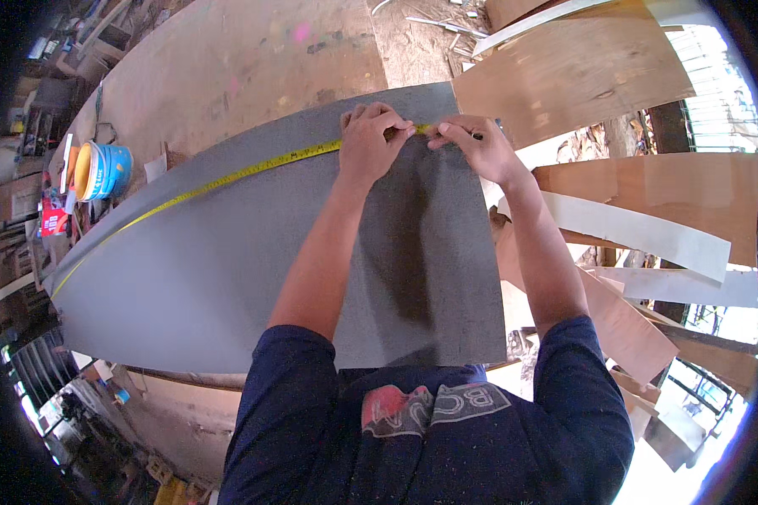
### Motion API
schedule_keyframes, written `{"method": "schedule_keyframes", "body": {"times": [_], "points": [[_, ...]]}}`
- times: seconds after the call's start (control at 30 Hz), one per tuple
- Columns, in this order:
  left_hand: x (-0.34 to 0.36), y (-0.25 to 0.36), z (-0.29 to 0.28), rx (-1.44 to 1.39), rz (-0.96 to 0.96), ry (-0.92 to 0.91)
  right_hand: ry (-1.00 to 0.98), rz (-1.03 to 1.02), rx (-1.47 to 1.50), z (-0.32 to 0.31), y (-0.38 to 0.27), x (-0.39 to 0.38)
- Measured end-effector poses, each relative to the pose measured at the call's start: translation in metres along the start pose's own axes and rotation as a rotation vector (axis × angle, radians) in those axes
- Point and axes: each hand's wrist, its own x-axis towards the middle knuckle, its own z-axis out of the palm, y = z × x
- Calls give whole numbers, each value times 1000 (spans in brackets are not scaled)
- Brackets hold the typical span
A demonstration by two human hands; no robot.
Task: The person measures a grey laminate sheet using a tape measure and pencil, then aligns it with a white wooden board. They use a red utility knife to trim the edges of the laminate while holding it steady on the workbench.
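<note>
Head view, both hands point(367, 143) pinching yellow tape measure point(299, 155) over gray sheet point(227, 278), blue bucket point(118, 172) at left, contents unclear

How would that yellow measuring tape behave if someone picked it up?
The measuring tape looks light, being a thin, narrow strip. It would probably bend or twist easily, since a long stretch runs over the grey board.

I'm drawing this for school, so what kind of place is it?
It's probably a woodworking workshop: a yellow tape measure stretches across a big grey sheet, and wooden boards lie to the right of it.
</note>
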Motion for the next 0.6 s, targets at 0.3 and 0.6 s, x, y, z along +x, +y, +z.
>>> {"method": "schedule_keyframes", "body": {"times": [0.3, 0.6], "points": [[-1, 4, -2, 14, 28, 27, 59, -145, -303, 2, 0, 4], [-1, 1, -1, 9, 38, 30, 63, -145, -321, 3, 2, 6]]}}
